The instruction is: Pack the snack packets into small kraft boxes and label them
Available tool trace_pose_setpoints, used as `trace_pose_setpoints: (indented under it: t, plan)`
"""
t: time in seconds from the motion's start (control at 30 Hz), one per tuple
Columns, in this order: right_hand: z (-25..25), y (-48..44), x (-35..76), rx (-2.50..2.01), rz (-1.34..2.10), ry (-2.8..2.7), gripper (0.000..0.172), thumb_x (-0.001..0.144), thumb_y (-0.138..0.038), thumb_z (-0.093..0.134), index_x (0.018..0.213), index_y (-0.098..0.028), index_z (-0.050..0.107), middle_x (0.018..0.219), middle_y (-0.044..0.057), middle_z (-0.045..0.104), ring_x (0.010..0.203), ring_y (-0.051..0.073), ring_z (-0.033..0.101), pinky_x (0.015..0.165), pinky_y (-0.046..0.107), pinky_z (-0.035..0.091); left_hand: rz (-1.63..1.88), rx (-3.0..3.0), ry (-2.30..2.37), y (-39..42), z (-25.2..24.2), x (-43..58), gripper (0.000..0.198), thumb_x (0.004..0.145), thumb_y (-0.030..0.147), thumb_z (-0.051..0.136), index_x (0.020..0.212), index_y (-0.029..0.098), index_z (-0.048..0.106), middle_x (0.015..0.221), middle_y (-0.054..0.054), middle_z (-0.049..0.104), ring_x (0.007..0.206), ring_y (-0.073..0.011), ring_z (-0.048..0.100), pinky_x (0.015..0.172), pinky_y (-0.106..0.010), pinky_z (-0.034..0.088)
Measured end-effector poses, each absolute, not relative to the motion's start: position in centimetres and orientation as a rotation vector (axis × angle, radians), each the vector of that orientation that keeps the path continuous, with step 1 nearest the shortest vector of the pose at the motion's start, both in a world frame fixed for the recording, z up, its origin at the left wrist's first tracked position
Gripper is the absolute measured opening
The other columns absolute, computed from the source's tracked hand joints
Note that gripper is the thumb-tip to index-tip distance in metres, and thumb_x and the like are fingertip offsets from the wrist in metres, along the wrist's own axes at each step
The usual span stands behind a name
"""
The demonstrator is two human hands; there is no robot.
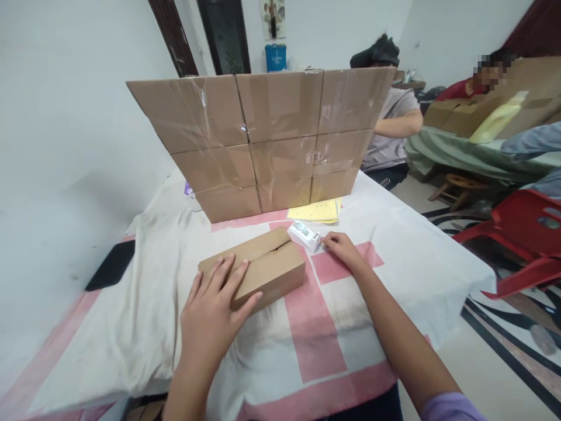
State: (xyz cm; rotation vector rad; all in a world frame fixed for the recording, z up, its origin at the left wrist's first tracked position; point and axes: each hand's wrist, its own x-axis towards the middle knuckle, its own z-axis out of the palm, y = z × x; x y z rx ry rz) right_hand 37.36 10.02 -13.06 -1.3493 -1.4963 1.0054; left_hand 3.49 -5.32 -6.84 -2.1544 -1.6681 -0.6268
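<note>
A closed brown cardboard box [267, 272] lies on the cloth-covered table, with a seam along its top that gapes slightly near the right end. My left hand [214, 298] rests on its left part, fingers spread over the top and thumb along the near side. Just beyond the box's right end sits a small white tape dispenser [304, 235]. At its right end is my right hand [343, 250], thumb and fingers pinched together. Whatever is between those fingertips is too small to make out.
A tall panel of taped cardboard boxes [280, 140] stands across the back of the table. Yellow paper sheets [316, 211] lie at its foot. A black phone-like slab [111, 265] is at the left. Behind the panel sits a person [394, 111]; a red chair [526, 234] is at right.
</note>
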Motion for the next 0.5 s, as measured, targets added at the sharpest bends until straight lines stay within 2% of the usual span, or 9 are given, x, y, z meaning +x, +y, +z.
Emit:
trace_pose_setpoints:
  t: [0.07,0.2,0.4,0.5]
  plan:
    - [-12.1,9.3,36.9,-1.315,1.036,-1.453,0.035,0.08,-0.045,0.063,0.058,-0.023,0.047,0.06,-0.002,0.044,0.061,0.015,0.04,0.061,0.031,0.03,-0.649,-2.139,-1.693,-5.4,-6.9,3.7,0.056,0.097,0.055,0.056,0.144,0.025,0.062,0.155,-0.011,0.056,0.136,-0.034,0.059,0.118,-0.055,0.039]
    - [-8.2,7.2,34.5,-1.169,1.209,-1.397,0.029,0.082,-0.045,0.064,0.068,-0.022,0.053,0.068,0.0,0.054,0.058,0.014,0.042,0.057,0.03,0.031,-0.666,-2.139,-1.738,-6.0,-6.6,4.5,0.054,0.096,0.053,0.058,0.143,0.028,0.062,0.156,-0.009,0.055,0.14,-0.0343,0.055,0.12,-0.055,0.036]
    - [0.2,3.9,28.9,-0.982,1.577,-1.523,0.03,0.085,-0.047,0.075,0.081,-0.022,0.059,0.065,0.0,0.065,0.038,0.005,0.03,0.046,0.027,0.016,-0.692,-2.103,-1.883,-6.4,-6.1,5.7,0.052,0.097,0.047,0.059,0.144,0.026,0.062,0.156,-0.011,0.053,0.144,-0.0365,0.052,0.119,-0.061,0.036]
    - [2.3,3.1,26.9,-1.026,1.647,-1.724,0.029,0.085,-0.044,0.074,0.082,-0.02,0.058,0.068,0.001,0.071,0.036,0.005,0.036,0.043,0.025,0.018,-0.731,-2.104,-1.895,-6.4,-6.0,5.9,0.052,0.096,0.047,0.061,0.144,0.025,0.062,0.156,-0.011,0.054,0.144,-0.0362,0.051,0.119,-0.06,0.037]
